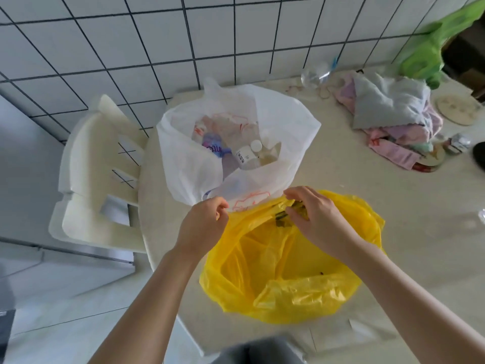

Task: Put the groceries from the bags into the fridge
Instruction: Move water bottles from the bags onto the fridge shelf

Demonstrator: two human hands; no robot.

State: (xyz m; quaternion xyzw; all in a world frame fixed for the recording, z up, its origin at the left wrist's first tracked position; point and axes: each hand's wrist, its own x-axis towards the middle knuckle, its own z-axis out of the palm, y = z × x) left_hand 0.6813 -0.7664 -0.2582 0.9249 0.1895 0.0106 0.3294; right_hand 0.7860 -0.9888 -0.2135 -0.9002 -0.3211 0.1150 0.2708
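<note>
The yellow bag (288, 271) sat on the pale table (393, 206) right at its near edge, mouth gaping and mostly looking hollow inside, with just a dark bit of something at the far rim that was too blurry to make out. The person's left hand (203, 224) had its fingers curled in, pinching the bag's far-left rim, and the right hand (312, 216) was pinching the same rim further right, fingers bent down over that dark bit. Both forearms came in from the bottom of the view.

Touching the yellow bag on its far side was the white bag (236, 143), standing open, and in there you could see a clear bottle with a white cap (249, 153) plus a purple-labelled packet (214, 147) next to it. The rest of what was inside was hard to tell through the plastic.

Off to the left a white plastic chair (99, 174) was tucked against the table. Further back on the right lay a heap of pink and grey cloth (388, 114), and a green bag (430, 51) hung against the tiled wall (131, 48)
</note>
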